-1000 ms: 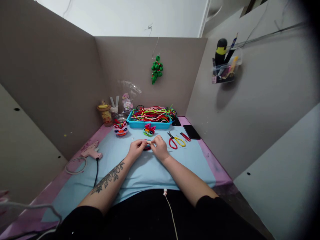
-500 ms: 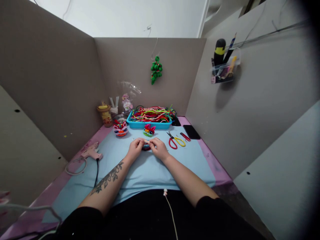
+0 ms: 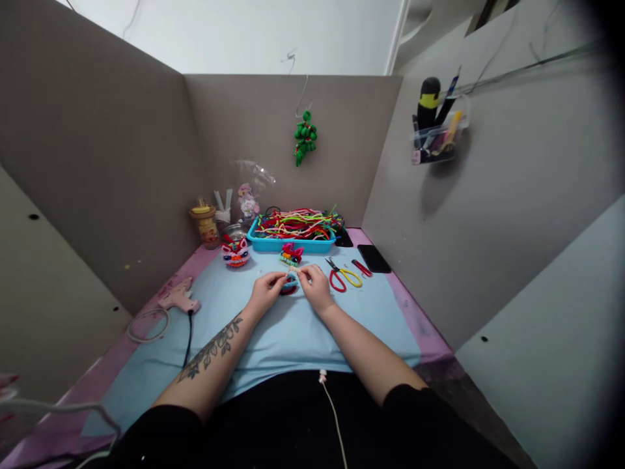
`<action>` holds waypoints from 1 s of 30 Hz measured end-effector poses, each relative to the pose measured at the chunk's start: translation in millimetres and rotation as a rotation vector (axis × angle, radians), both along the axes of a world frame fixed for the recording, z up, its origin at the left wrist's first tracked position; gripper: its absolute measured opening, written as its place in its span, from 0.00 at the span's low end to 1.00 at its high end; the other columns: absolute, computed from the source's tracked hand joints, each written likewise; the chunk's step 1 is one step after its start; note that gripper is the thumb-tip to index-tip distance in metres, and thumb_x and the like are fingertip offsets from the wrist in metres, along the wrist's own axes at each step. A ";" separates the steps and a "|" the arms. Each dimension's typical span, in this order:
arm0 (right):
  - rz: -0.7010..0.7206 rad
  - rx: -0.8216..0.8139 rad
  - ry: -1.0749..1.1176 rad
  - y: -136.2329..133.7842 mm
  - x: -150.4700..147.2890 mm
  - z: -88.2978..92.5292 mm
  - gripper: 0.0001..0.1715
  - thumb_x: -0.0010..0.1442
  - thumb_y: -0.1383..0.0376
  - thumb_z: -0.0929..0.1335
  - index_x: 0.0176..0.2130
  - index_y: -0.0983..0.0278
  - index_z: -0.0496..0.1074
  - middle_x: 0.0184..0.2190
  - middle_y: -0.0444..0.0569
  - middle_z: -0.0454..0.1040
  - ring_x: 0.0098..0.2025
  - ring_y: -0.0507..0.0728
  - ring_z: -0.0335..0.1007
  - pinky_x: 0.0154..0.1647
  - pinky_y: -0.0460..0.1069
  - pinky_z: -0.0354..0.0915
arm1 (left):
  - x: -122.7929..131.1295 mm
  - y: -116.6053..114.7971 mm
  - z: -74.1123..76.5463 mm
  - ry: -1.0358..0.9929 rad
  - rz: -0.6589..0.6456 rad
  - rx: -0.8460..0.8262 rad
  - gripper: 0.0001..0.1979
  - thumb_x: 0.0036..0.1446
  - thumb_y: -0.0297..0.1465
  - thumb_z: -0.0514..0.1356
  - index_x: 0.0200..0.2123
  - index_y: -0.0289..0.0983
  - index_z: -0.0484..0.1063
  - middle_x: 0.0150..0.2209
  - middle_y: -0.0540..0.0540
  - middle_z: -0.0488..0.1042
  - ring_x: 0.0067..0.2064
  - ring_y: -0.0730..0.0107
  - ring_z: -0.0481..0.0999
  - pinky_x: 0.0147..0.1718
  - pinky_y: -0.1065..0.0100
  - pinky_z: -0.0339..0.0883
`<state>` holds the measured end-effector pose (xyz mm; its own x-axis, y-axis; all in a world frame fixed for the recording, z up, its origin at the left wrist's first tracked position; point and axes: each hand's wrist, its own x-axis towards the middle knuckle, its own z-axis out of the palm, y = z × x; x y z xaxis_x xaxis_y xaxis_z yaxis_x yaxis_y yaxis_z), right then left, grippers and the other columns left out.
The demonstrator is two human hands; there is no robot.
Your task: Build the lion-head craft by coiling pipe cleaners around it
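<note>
Grey-brown partition walls [image 3: 244, 117] around a table spread with light-blue cloth [image 3: 342, 332]. Toward the back, a bright-blue tray [image 3: 293, 245] heaped with multicoloured fuzzy stems [image 3: 300, 223]. Nearer, at centre, left hand [image 3: 266, 291] and right hand [image 3: 315, 286] close together. Beyond the left hand, a pink-and-red animal head [image 3: 236, 256]; beside the right hand, scissors [image 3: 340, 268] with one red and one yellow handle. Between the hands, low down, a small blue-and-red piece [image 3: 289, 285], partly hidden. Just above it, a thin pale strip [image 3: 293, 269], pinched in the fingertips of both hands.
</note>
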<state>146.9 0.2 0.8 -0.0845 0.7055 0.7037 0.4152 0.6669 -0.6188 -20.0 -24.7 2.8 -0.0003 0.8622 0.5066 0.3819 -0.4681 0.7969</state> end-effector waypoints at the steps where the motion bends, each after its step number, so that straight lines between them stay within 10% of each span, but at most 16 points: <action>1: -0.001 0.000 0.001 0.4 -0.2 -0.4 0.08 0.60 0.64 0.63 0.31 0.62 0.69 0.29 0.47 0.68 0.33 0.55 0.65 0.36 0.49 0.62 | -0.2 0.3 -0.3 -0.006 0.003 0.000 0.11 0.55 0.36 0.58 0.36 0.36 0.77 0.35 0.44 0.80 0.36 0.64 0.78 0.39 0.65 0.72; 30: -0.132 0.118 -0.137 2.9 -3.0 -6.6 0.04 0.55 0.70 0.64 0.29 0.62 0.65 0.29 0.47 0.68 0.32 0.55 0.64 0.33 0.48 0.61 | 2.2 -2.5 3.2 -0.168 -0.065 -0.093 0.14 0.52 0.39 0.60 0.35 0.34 0.77 0.31 0.44 0.79 0.31 0.66 0.76 0.32 0.67 0.71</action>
<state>143.9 3.1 -5.8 -0.0977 0.6303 0.7702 0.5786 0.6656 -0.4713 -17.8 -27.2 6.1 -0.0211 0.9063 0.4221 0.2112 -0.4086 0.8879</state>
